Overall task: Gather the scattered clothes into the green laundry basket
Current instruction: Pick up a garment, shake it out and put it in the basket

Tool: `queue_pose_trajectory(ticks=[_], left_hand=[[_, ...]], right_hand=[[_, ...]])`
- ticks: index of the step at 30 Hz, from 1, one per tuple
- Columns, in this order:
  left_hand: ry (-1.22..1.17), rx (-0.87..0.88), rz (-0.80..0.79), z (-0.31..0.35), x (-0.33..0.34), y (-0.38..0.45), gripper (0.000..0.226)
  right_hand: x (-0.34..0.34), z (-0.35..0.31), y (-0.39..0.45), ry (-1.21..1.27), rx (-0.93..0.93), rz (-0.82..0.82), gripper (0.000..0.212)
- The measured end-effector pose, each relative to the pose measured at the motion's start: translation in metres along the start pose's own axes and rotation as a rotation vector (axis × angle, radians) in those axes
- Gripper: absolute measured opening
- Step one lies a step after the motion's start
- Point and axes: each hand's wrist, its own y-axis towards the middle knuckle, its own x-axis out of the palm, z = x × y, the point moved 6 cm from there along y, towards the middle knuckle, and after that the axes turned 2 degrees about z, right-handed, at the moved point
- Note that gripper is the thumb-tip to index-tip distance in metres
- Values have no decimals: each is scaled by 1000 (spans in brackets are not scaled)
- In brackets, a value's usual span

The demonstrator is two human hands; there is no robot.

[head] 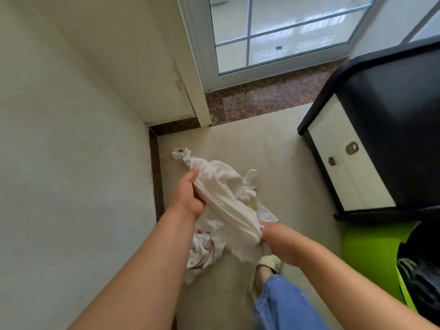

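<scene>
A cream white garment (221,194) is bunched between both hands above the tiled floor. My left hand (188,196) grips its upper end and my right hand (276,236) grips its lower end. Under it lies a white cloth with red prints (204,248), crumpled on the floor, its far tip near the wall corner. The green laundry basket (371,253) stands at the lower right, with dark clothes (423,279) inside it.
A black cabinet with white doors (352,158) stands to the right, just beyond the basket. A wall runs along the left and a glass door (281,36) is ahead. My foot in a pale slipper (269,265) is under my right hand.
</scene>
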Motion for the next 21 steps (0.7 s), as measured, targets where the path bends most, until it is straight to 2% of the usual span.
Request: queue_pose_trajectory(ticks=[2,4,6,8,9,11,14,15,18,21], left_hand=[[-117,95,-21,18,-11,-23,29],[-193,169,5,28,-23,-47,30],[-215,229,56,32,-32,-67,21],[-223,243,91,31,-41,-83,18],[-227,236,123,31,-46,-87,17],[-243,235,204,30,-63,-93,21],[-303,266,260,32,-82,-95,40],[-305,271,261,34,-84,-95,44],[-275,280,300,39,-89,-98,43],[-164,289,355,46,-89,-101,38]], right_hand=[[-21,24,-14,558,-30,131,48],[-37,42,-28,1099,-88,146,55],[-50,45,-47,1419,-189,94,59],[-56,50,-63,1583,-258,61,37],[-61,50,-69,1612,-292,77,33],[-74,55,-79,1687,-331,139,41],[-88,60,-93,1622,-241,334,17],[-91,59,-93,1564,-194,388,16],[-112,55,-96,1383,-163,498,31],[-130,39,-103,1337,-243,523,37]])
